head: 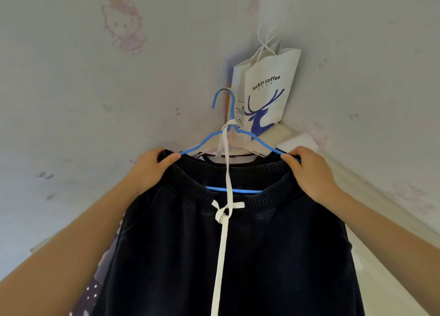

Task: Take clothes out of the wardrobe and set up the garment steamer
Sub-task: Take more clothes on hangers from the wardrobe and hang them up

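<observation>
Dark trousers, hem cropped, possibly hanger-hung.

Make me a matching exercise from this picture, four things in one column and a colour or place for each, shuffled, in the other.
Things:
1. hanger
2. drawstring
3. paper bag
4. left hand

Colour or place:
A. white with a blue deer, in the wall corner behind the hanger
B. blue, threaded through the waistband of the dark trousers
C. gripping the waistband's left end
D. white, tied in a bow and hanging down the front

Pairs: 1-B, 2-D, 3-A, 4-C
</observation>
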A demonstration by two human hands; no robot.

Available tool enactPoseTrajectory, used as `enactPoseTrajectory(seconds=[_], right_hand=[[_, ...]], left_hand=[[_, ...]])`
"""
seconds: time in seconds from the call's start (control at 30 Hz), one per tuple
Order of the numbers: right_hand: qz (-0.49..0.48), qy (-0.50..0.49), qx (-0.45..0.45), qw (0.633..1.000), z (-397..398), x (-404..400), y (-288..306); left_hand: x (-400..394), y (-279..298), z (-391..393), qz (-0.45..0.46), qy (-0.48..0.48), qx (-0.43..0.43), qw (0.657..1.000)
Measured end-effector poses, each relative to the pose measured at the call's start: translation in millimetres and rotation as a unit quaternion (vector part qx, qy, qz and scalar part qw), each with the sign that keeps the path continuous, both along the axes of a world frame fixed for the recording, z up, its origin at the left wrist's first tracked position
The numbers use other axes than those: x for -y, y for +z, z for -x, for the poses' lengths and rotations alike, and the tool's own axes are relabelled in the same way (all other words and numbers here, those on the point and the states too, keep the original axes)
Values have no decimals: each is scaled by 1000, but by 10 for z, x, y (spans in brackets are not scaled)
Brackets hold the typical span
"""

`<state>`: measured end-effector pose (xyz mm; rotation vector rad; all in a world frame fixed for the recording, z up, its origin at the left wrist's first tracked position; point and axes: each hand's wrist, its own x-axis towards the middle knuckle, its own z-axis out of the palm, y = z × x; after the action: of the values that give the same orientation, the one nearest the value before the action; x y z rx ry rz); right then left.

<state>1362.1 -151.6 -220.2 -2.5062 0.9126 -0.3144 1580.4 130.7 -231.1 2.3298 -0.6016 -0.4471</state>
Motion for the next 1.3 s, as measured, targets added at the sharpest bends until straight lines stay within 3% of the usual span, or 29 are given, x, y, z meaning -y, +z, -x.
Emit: enactPoseTrajectory(seconds=[0.2, 0.53, 0.77, 1.03, 1.2, 1.3], right_hand=[[-31, -4, 18, 999, -540, 403, -73], [-73, -18, -77, 994, -852, 670, -1074], [-110, -24, -86, 990, -972, 938, -1224], [23, 2, -92, 995, -875, 677, -1436], [70, 25, -108, 991, -845, 645, -1406], [116, 41, -132, 984, -796, 657, -1385]], left_hand=[[414, 54, -481, -9, 24, 55, 998], [644, -947, -800, -84, 36, 16, 996], [864, -1141, -889, -110, 45, 50, 992], [875, -1353, -608, -242, 53, 136, 959], [886, -1378, -495, -271, 65, 166, 946], [894, -1363, -400, -237, 83, 162, 954]])
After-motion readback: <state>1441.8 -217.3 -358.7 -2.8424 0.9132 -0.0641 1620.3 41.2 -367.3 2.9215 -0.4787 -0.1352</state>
